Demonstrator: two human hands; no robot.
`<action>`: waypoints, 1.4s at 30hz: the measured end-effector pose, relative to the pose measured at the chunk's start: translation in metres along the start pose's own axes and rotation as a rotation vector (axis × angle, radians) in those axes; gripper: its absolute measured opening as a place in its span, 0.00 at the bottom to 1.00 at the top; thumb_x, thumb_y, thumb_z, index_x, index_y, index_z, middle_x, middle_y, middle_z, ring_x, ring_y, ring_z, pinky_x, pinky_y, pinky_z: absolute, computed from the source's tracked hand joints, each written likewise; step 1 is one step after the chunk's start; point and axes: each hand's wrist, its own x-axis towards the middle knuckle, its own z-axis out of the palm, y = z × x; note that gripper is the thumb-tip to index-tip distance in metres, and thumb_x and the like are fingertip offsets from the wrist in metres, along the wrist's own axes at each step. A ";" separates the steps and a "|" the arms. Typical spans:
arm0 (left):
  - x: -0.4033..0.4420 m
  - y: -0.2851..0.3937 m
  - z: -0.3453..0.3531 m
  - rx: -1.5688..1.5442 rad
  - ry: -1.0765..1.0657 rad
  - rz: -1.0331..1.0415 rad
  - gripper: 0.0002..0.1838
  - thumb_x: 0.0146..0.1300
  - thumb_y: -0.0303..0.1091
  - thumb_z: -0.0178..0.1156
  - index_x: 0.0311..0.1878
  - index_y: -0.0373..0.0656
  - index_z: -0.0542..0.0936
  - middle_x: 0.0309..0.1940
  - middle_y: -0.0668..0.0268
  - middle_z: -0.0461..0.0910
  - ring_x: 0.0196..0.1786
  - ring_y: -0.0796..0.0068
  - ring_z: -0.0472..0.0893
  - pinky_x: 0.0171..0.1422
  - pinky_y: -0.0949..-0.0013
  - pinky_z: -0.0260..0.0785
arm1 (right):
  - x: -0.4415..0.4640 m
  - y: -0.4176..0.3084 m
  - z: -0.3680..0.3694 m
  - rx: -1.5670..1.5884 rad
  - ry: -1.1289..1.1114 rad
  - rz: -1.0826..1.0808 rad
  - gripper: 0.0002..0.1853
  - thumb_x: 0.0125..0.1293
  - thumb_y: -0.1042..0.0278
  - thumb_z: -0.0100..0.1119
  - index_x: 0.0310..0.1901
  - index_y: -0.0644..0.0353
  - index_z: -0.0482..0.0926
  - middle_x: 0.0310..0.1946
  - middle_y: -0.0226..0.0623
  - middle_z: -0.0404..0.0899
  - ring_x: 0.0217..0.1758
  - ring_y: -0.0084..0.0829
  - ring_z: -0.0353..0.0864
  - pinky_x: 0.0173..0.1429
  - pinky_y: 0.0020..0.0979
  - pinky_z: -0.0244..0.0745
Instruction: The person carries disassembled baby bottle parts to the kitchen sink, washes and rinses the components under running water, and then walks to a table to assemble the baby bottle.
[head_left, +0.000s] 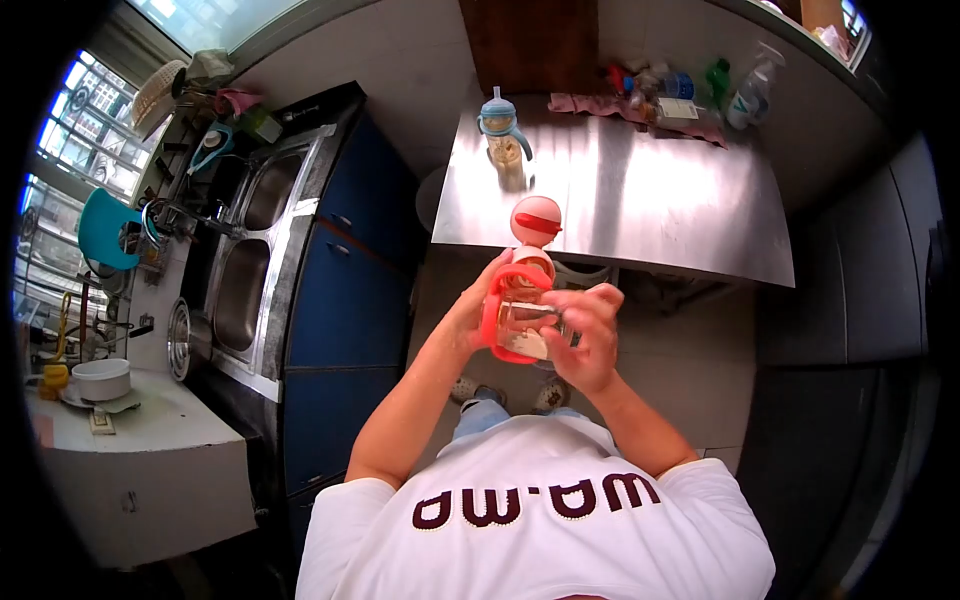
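My left hand (478, 305) is closed around a clear sippy bottle (525, 318) with red handles, held in front of my body near the table's edge. A pale pink cap with a red band (537, 221) shows at the bottle's far end, and I cannot tell how it is joined. My right hand (590, 340) is at the bottle's right side, thumb and fingers bent and apart. Whether its fingertips touch the bottle is unclear. Beyond, a second sippy bottle (503, 143), with a blue top, handles and straw, stands upright on the metal table (620, 220).
Along the table's back lie a pink cloth (590, 105), a spray bottle (755, 90) and a green bottle (718, 76). To the left are a double sink (243, 290), blue cabinets (345, 300) and a white pot (101, 379) on a counter. Dark cabinets (840, 420) flank the right.
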 end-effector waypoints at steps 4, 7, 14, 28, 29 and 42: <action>-0.014 0.002 0.015 -0.077 -0.066 0.113 0.26 0.68 0.55 0.43 0.53 0.43 0.73 0.46 0.58 0.77 0.45 0.62 0.79 0.50 0.50 0.73 | 0.009 0.007 0.015 0.186 0.237 0.586 0.17 0.65 0.69 0.54 0.53 0.62 0.66 0.46 0.38 0.73 0.51 0.32 0.71 0.56 0.32 0.65; -0.015 0.009 0.009 -0.050 -0.048 0.176 0.28 0.68 0.56 0.42 0.55 0.41 0.72 0.51 0.56 0.75 0.51 0.58 0.77 0.51 0.46 0.73 | 0.001 0.021 0.029 0.602 0.270 0.873 0.15 0.69 0.67 0.48 0.55 0.63 0.65 0.45 0.36 0.73 0.49 0.27 0.72 0.55 0.29 0.67; -0.026 0.030 -0.030 0.024 -0.006 0.267 0.32 0.66 0.60 0.42 0.57 0.40 0.71 0.53 0.54 0.74 0.55 0.56 0.75 0.54 0.45 0.71 | -0.004 0.038 0.079 0.477 0.107 0.960 0.14 0.72 0.63 0.44 0.51 0.64 0.68 0.41 0.36 0.76 0.42 0.24 0.74 0.51 0.26 0.69; -0.027 0.121 -0.117 -0.126 0.029 0.289 0.37 0.62 0.67 0.40 0.56 0.43 0.73 0.56 0.50 0.71 0.59 0.52 0.70 0.52 0.31 0.64 | 0.051 0.241 0.152 -0.440 0.036 0.667 0.50 0.46 0.57 0.71 0.67 0.56 0.50 0.58 0.47 0.63 0.57 0.46 0.67 0.55 0.42 0.69; -0.024 0.127 -0.129 -0.130 0.033 0.271 0.37 0.62 0.67 0.39 0.56 0.43 0.72 0.55 0.50 0.72 0.59 0.52 0.71 0.54 0.33 0.64 | 0.069 0.246 0.152 -0.451 -0.031 0.704 0.55 0.44 0.55 0.73 0.69 0.52 0.44 0.58 0.46 0.62 0.58 0.46 0.67 0.56 0.42 0.69; 0.001 0.181 -0.124 -0.093 -0.065 0.197 0.32 0.64 0.63 0.42 0.54 0.44 0.74 0.50 0.55 0.76 0.56 0.53 0.72 0.57 0.33 0.61 | 0.088 0.231 0.130 -0.394 -0.044 0.813 0.48 0.48 0.60 0.69 0.68 0.45 0.49 0.59 0.45 0.63 0.61 0.47 0.66 0.59 0.39 0.67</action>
